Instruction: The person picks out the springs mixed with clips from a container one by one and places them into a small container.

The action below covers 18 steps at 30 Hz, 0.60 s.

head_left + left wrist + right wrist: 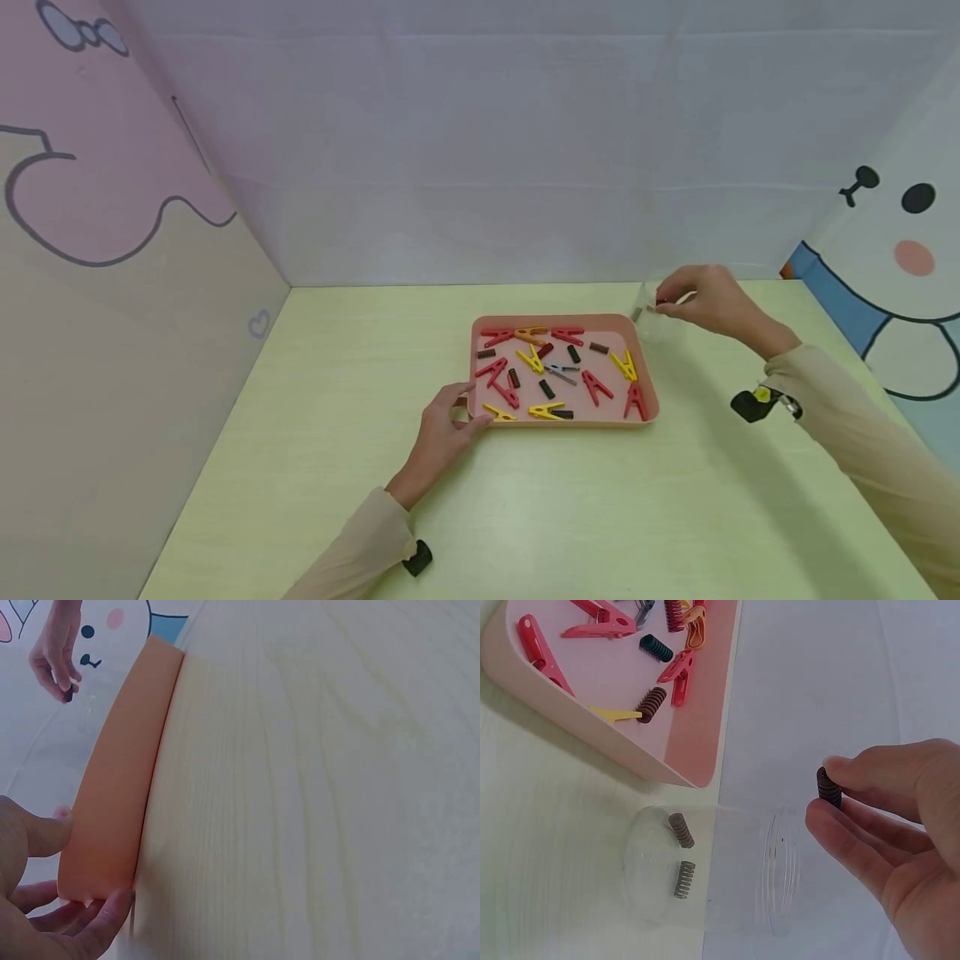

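Note:
My left hand (441,429) holds the left front corner of a pink tray (570,423). In the left wrist view its thumb lies at the rim and its fingers bend round the end of the tray's wall (116,780). My right hand (708,302), behind the tray's right side, pinches a dark brown coil spring (828,787) between thumb and fingers. The spring is just off the mouth of a clear plastic cup (735,900), touching nothing else. Inside the cup are a brown spring (681,829) and a grey spring (685,880).
Red clothespins (597,387), yellow clothespins (624,365), a grey clothespin (561,373) and several green, brown and red springs lie scattered in the tray. The pale wooden table (360,358) meets a white backdrop (465,208) behind the tray and cup. Printed panels flank both sides.

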Tool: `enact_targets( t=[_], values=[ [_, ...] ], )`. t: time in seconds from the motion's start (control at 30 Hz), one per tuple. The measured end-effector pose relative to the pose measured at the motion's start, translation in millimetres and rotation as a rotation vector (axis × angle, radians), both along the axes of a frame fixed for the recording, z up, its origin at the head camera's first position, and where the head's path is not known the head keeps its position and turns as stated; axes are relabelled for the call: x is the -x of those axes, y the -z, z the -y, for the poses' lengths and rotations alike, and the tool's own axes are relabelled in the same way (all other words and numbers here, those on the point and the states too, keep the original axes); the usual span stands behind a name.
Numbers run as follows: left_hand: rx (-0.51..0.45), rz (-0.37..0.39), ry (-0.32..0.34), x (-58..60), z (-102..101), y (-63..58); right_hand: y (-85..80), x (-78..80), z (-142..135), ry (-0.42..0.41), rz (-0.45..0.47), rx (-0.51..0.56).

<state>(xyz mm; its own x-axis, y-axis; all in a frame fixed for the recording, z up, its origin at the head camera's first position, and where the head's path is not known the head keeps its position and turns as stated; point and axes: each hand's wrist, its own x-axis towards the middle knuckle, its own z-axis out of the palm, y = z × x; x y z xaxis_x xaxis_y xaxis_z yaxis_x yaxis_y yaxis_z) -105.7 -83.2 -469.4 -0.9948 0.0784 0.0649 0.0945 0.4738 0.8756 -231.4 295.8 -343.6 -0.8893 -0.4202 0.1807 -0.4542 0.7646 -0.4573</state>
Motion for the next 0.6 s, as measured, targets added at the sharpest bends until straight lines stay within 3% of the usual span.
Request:
enact_targets(
  t=[0.6],
  values=[
    [0.007, 0.001, 0.002, 0.1, 0.5, 2.2, 3.1, 13.7, -10.5, 0.088, 0.039, -0.015]
  ],
)
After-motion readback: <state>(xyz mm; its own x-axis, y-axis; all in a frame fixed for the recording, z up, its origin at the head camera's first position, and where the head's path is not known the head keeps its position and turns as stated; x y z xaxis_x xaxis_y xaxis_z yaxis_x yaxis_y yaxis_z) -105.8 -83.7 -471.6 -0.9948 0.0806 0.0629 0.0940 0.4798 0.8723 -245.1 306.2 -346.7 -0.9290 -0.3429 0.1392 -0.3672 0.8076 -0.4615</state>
